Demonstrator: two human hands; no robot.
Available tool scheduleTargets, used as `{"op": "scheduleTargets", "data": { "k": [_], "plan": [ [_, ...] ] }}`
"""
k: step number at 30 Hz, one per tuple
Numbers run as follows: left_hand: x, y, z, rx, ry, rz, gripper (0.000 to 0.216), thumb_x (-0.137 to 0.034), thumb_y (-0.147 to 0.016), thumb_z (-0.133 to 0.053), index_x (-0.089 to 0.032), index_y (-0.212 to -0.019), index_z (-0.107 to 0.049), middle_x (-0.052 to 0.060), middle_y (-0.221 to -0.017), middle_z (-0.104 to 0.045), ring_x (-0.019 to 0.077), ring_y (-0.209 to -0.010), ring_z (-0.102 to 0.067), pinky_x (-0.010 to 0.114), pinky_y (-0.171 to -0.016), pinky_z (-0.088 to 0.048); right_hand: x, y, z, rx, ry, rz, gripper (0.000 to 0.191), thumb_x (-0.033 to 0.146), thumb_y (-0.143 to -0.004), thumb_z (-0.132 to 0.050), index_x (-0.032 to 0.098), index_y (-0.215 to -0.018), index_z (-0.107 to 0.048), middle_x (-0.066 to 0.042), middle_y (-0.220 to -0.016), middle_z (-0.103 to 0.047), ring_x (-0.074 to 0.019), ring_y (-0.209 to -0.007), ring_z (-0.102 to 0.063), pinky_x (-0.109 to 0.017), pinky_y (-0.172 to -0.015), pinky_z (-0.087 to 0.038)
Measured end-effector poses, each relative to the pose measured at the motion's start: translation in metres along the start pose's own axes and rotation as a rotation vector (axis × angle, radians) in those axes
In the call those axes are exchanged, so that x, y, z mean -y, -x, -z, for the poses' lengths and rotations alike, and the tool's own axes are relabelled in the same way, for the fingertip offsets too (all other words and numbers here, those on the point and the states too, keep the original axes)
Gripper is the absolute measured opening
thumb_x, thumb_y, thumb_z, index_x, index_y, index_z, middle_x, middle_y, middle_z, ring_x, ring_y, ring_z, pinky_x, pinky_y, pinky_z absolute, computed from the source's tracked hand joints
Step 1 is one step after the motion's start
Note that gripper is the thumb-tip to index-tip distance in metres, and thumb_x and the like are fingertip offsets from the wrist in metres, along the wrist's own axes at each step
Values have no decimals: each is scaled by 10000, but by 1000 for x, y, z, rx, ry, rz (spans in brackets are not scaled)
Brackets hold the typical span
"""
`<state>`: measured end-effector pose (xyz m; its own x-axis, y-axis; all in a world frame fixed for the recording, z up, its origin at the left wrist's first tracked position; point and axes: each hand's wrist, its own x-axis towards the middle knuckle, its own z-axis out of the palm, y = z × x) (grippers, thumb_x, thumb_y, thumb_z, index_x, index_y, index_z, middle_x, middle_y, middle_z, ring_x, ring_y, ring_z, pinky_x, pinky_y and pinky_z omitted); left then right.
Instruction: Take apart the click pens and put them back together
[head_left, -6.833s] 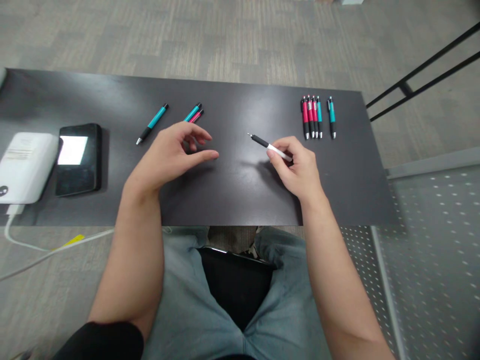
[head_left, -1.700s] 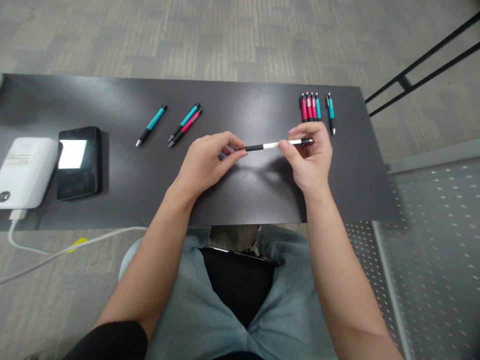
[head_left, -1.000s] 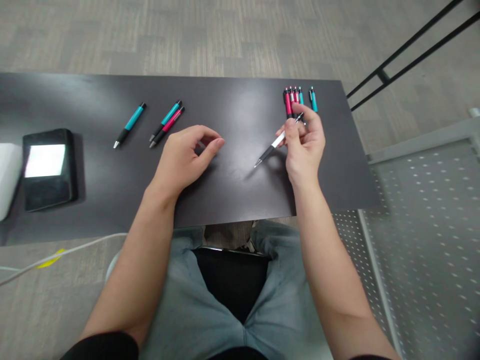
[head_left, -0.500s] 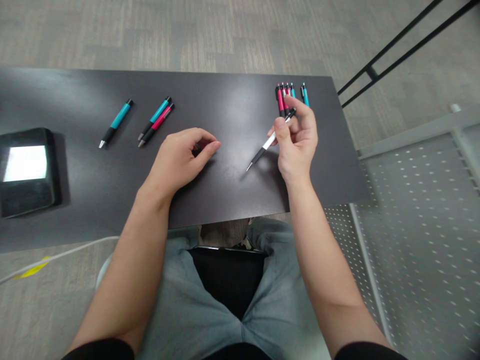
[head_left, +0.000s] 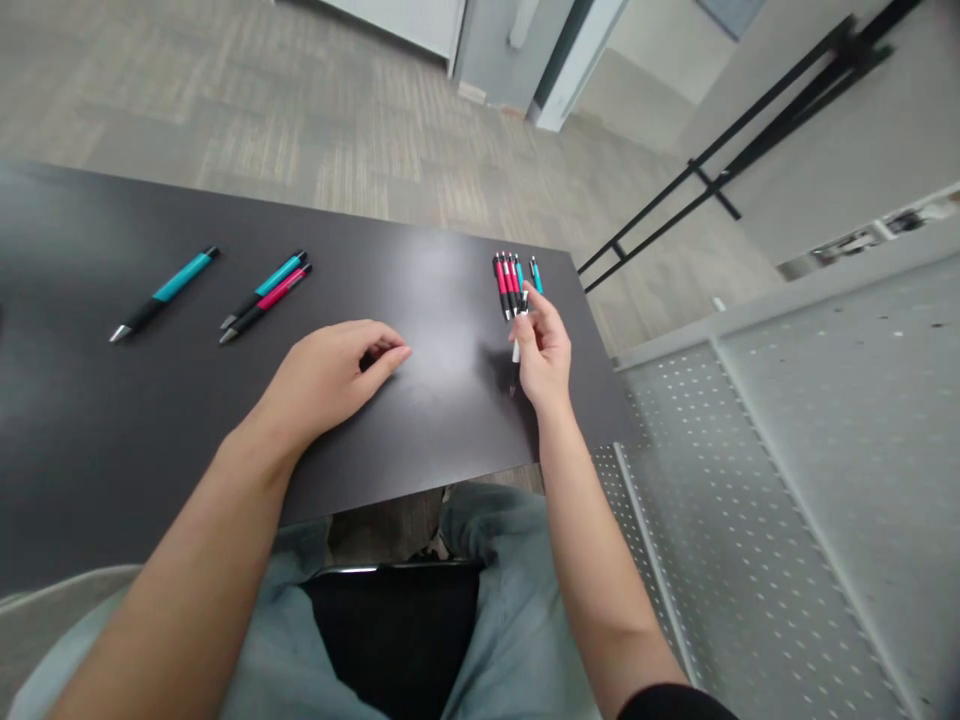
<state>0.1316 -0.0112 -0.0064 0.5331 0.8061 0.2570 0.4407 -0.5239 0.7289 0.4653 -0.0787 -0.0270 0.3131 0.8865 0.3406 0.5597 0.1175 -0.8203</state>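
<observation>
My right hand [head_left: 546, 350] pinches a white pen [head_left: 516, 352] with a black grip, its tip pointing down toward the table. Just beyond my fingers lies a row of pink pens [head_left: 502, 285] and a teal pen [head_left: 519, 273], partly covered by the hand. A little to the right of that row is another teal pen [head_left: 535, 275]. My left hand [head_left: 334, 375] rests on the dark table [head_left: 435, 430], fingers loosely curled toward the thumb, holding nothing visible. Left of it, a teal pen [head_left: 281, 275] and a pink pen [head_left: 285, 287] lie side by side.
Farther left, a single teal pen [head_left: 180, 278] lies at a slant. A perforated metal panel [head_left: 720, 460] stands beyond the table's right edge. Black metal bars [head_left: 675, 195] rise behind it. Carpet floor [head_left: 337, 130] shows past the far edge.
The view has turned to the right. My right hand has brought the white pen close to the row, and the pen now points more steeply toward me. My left hand keeps its curled pose.
</observation>
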Motion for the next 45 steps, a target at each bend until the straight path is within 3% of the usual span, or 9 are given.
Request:
{"op": "scheduleTargets", "data": {
  "k": [4,7,12,17,20,26,30,36,45],
  "plan": [
    [1,-2,-5,5,45,6,339,-654,-1153,-718,-380,-1086,-905,63,-1072,-962,398,-942,-908,492,-817,-675,-18,-13,40,-75,109,-108,848,872,-1153,-681,271,-1744,-773,-35,-946,-735,-279,-821,-669,-459,-827,-646],
    [1,-4,-6,-23,92,2,292,-634,-1144,-743,-391,-1087,-895,56,-1055,-973,392,-933,-927,488,-792,-686,-25,-49,56,-63,180,-173,823,796,-1108,-720,210,-1679,-817,-40,-933,-760,-266,-800,-647,-442,-822,-630],
    [-3,-5,-5,-8,113,1,294,-613,-1146,-715,-377,-1068,-872,80,-1100,-982,406,-981,-944,514,-827,-702,-16,-125,54,55,431,-206,581,451,-1145,-755,145,-1623,-877,-49,-906,-792,-285,-889,-757,-441,-976,-654],
    [-4,-4,-5,-22,111,-13,280,-586,-1155,-712,-380,-1037,-860,73,-1067,-975,392,-947,-936,490,-786,-670,-6,-158,41,112,667,-189,456,324,-1121,-803,131,-1511,-942,-72,-841,-827,-326,-939,-808,-461,-1061,-655],
    [-3,-3,-6,-52,111,-53,271,-568,-1163,-730,-380,-1021,-864,62,-1038,-971,372,-920,-924,457,-741,-644,-6,-162,38,112,685,-190,425,287,-1095,-831,126,-1467,-957,-85,-809,-826,-353,-958,-826,-480,-1080,-652],
    [-6,-3,-4,-16,100,-45,308,-593,-1178,-706,-371,-1038,-866,73,-1074,-972,378,-940,-923,463,-764,-651,-13,-157,50,39,658,-218,392,370,-1145,-798,133,-1428,-932,-150,-984,-883,-382,-1056,-839,-502,-1105,-650],
    [-6,-3,-4,-29,107,-52,271,-565,-1169,-730,-378,-1030,-869,65,-1068,-971,377,-933,-919,456,-746,-645,-27,-134,58,-67,527,-264,343,424,-1113,-783,173,-1313,-905,-189,-1160,-922,-384,-1160,-845,-511,-1173,-653],
    [-4,-1,-4,-26,122,-45,266,-564,-1166,-736,-379,-1032,-872,78,-1068,-967,402,-942,-923,483,-752,-664,-50,-99,55,-86,430,-303,414,489,-1145,-705,169,-1322,-899,-234,-1365,-933,-356,-1241,-882,-471,-1169,-695],
    [-2,-4,-1,7,111,-18,287,-594,-1160,-711,-384,-1032,-859,79,-1101,-978,413,-1007,-946,509,-825,-697,-42,-91,49,-33,395,-300,383,417,-1150,-732,181,-1316,-982,-168,-1243,-977,-348,-1142,-910,-442,-1108,-715]
  ]
}}
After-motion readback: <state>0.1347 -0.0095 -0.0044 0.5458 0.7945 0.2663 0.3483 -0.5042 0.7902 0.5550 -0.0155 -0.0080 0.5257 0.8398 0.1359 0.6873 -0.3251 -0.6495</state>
